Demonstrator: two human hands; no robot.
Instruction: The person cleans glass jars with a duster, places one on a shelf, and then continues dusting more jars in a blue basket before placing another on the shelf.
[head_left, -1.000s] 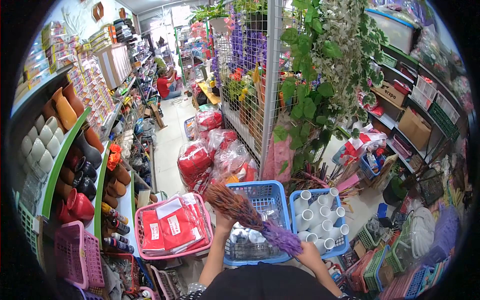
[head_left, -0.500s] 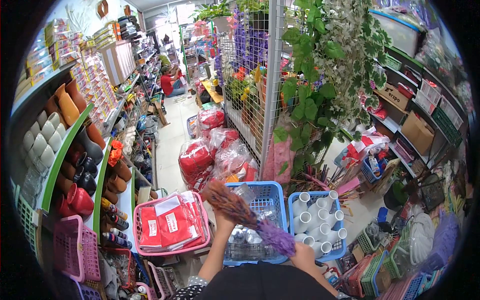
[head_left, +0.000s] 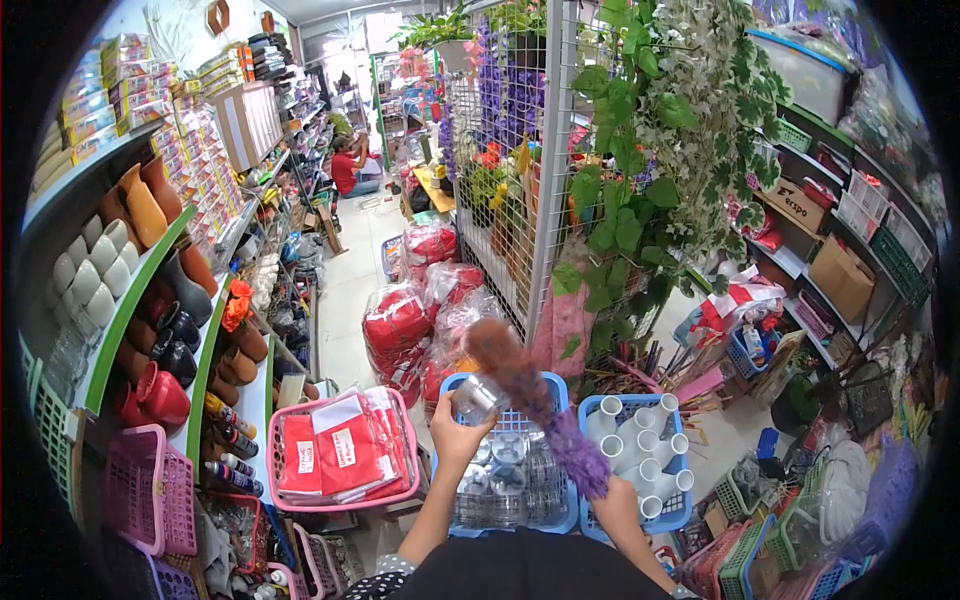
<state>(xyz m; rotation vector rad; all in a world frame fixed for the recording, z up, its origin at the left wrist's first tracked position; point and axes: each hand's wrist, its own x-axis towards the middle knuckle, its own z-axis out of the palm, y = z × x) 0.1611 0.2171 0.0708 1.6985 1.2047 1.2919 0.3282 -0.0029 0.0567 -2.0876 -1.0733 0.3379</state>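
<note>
My left hand [head_left: 458, 432] is closed around a clear glass jar [head_left: 479, 398], raised over the blue basket [head_left: 573, 472]. In that basket lie several clear glass pieces [head_left: 508, 478] of the same look. A fluffy duster [head_left: 572, 445], purple near my grip and brown at its far end, is held in my right hand [head_left: 617, 508]. It slants up and to the left, and its brown end is blurred, just right of the jar. My right fingers wrap round its near end, where the handle is hidden.
To the right, a second blue basket [head_left: 682, 512] holds several white bottle-shaped vases [head_left: 640, 455]. On the left stands a pink basket [head_left: 412, 470] of red packets. Wrapped red bundles [head_left: 395, 320] lie along the aisle, beside a white wire rack [head_left: 548, 200]. A person in red [head_left: 350, 172] sits farther back.
The duster has swung right, off my left hand and the jar, which now show fully. My left hand has shifted slightly up and right. My right hand has moved a little right.
</note>
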